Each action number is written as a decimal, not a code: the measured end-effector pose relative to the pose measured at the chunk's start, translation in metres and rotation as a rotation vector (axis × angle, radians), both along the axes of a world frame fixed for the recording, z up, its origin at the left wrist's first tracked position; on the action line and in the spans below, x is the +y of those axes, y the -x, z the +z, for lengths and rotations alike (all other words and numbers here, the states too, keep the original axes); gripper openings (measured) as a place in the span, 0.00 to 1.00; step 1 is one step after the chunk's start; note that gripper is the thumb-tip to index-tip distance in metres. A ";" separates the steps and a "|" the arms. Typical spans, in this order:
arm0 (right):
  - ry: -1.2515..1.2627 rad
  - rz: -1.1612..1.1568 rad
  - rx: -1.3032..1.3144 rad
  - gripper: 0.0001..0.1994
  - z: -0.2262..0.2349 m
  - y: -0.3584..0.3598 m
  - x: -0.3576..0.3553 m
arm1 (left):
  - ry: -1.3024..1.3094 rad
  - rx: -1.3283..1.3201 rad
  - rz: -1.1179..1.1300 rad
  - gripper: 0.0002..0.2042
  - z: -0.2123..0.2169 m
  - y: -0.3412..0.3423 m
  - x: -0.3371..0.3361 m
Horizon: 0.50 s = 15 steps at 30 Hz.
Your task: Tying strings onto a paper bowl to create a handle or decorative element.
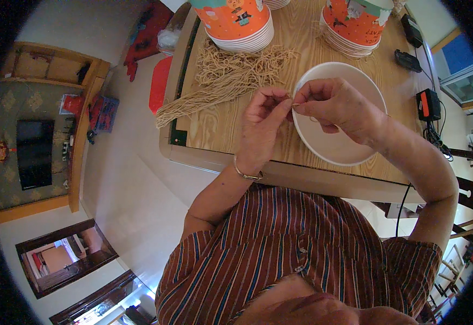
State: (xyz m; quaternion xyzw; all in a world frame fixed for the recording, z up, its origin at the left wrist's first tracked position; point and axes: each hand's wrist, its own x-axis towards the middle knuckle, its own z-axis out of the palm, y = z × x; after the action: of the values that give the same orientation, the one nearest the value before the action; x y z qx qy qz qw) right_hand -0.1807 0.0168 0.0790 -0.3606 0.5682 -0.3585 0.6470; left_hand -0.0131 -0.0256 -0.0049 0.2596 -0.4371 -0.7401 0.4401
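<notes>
**A:** So the left hand (262, 120) and right hand (331, 103) are both pinched shut on the same thin tan strand (292, 102), fingertips almost touching, right over the 9 o'clock rim of the white bowl (350, 151). The strand is so fine I can barely see it between the fingers.

**B:** Yeah, my worry is exactly that. Pull too hard and I'd guess it snaps, or it slips out and lands on the bench (220, 124) instead of in the bowl, since the pinch sits right at the rim.

**A:** The loose pile of strands (225, 73) at 10 o'clock from the hands looks pretty tangled too. Could drag neighbours along.

**B:** And the stacks of orange paper cups (242, 24) at 12 o'clock are near that pile. A snagged strand or a wide elbow could nudge them. The bowl also sits near the bench's front edge.
</notes>
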 end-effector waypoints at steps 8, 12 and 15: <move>0.001 0.004 -0.012 0.04 -0.002 0.003 0.001 | 0.038 -0.067 0.051 0.05 0.002 0.002 0.001; 0.005 0.003 -0.050 0.04 -0.004 0.004 0.002 | 0.129 -0.165 0.117 0.04 0.005 0.002 0.005; 0.000 -0.001 -0.056 0.04 -0.006 0.004 0.002 | 0.449 -0.352 0.214 0.04 0.009 0.001 0.006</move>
State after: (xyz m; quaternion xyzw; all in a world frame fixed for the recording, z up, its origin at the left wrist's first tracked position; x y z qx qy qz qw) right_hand -0.1848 0.0187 0.0731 -0.3500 0.5500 -0.3688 0.6626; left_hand -0.0140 -0.0199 0.0036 0.3247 -0.6297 -0.5179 0.4794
